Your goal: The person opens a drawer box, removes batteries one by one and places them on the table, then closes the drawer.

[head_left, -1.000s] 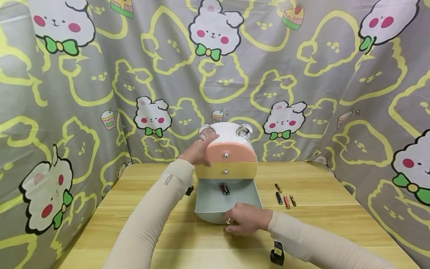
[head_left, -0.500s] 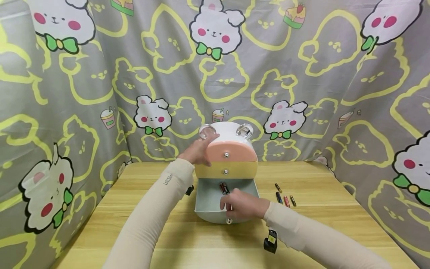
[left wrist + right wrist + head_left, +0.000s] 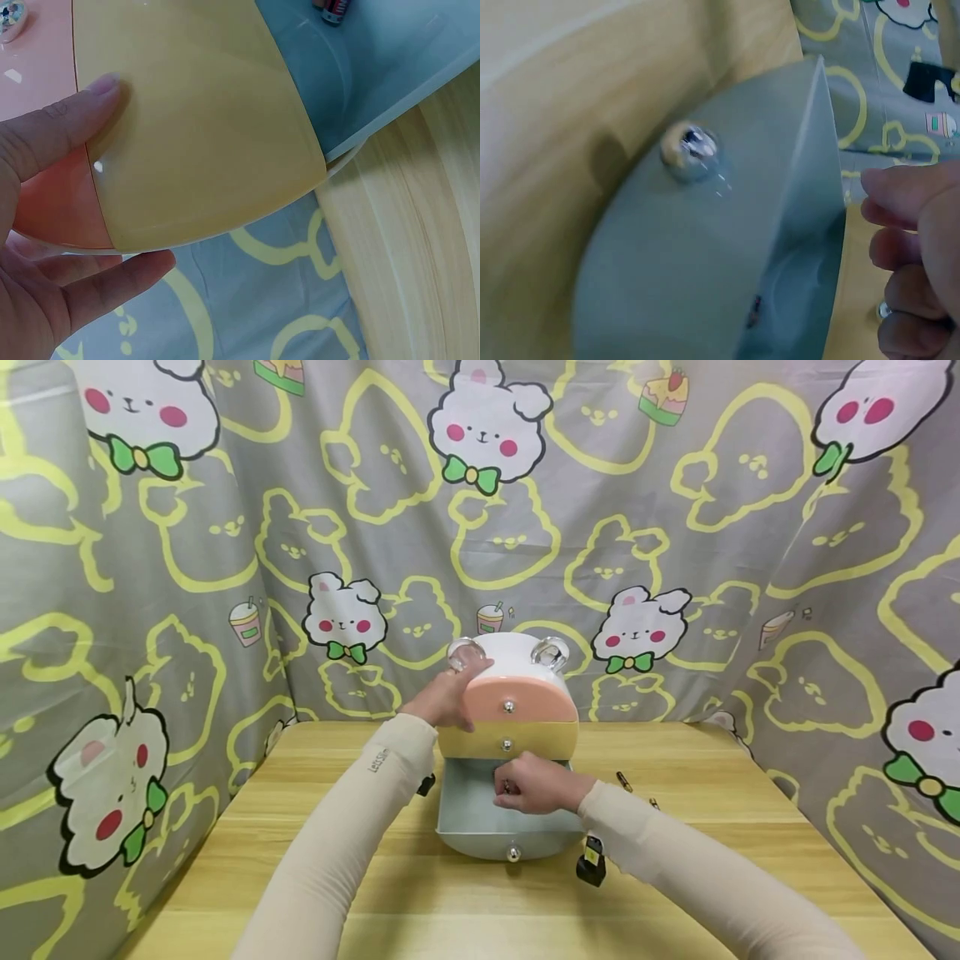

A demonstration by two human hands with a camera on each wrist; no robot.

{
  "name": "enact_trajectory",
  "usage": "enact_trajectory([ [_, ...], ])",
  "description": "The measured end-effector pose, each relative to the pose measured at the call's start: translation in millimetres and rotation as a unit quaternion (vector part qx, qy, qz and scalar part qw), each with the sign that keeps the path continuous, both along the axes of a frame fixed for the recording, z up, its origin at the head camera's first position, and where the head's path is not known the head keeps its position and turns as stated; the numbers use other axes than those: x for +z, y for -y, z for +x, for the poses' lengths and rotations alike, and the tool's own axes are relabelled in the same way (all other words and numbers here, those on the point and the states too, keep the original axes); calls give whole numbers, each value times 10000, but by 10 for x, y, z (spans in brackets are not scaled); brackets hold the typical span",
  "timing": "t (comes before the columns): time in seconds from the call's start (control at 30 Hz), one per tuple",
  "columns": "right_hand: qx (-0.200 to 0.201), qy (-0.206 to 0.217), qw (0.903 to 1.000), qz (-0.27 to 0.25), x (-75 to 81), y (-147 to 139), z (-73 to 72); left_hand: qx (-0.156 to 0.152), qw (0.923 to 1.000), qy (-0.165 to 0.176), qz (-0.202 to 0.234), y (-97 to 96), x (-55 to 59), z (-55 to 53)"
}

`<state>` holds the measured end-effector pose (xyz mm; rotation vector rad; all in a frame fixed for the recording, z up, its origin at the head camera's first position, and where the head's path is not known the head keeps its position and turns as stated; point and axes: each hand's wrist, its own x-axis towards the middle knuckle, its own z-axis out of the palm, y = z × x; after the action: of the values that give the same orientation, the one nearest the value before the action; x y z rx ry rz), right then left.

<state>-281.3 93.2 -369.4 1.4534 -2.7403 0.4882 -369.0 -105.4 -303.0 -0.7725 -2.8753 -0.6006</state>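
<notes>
A rounded drawer cabinet (image 3: 508,652) with clear ears stands on the table, its grey-green bottom drawer (image 3: 468,843) pulled out. My left hand (image 3: 444,695) grips the cabinet's left side, thumb over the front edge by the yellow drawer (image 3: 202,135) and fingers along the side. My right hand (image 3: 536,783) hovers over the pulled-out drawer, fingers loosely bent, nothing seen held. Batteries lie inside that drawer, mostly hidden by the hand from the head; one battery (image 3: 335,10) shows in the left wrist view, and a small part of the batteries (image 3: 754,311) in the right wrist view.
To the right on the wooden table (image 3: 720,860), a loose battery (image 3: 624,781) and the end of another battery (image 3: 655,804) show past my right sleeve. A patterned curtain (image 3: 420,527) surrounds the table at the back and sides.
My right hand has left the bottom drawer's knob and moved back over the drawer, covering the batteries there. Its sleeve hides some loose batteries. The left hand stays on the cabinet.
</notes>
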Motion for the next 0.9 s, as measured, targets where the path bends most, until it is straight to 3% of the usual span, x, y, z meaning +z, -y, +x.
enact_trajectory([
  [0.23,15,34,9997,256,32,19,-176,-8,10000,-2,-7,1,-11,-14],
  [0.47,-20,505,9978,425,47,66,-322,-2,9999,-69,-117,2,9,-11],
  [0.63,-256,905,9928,742,57,86,-389,-35,10000,-7,-65,1,2,-28],
  [0.9,-608,1052,9805,1545,81,117,-479,-34,9999,-49,-106,18,-7,-27],
])
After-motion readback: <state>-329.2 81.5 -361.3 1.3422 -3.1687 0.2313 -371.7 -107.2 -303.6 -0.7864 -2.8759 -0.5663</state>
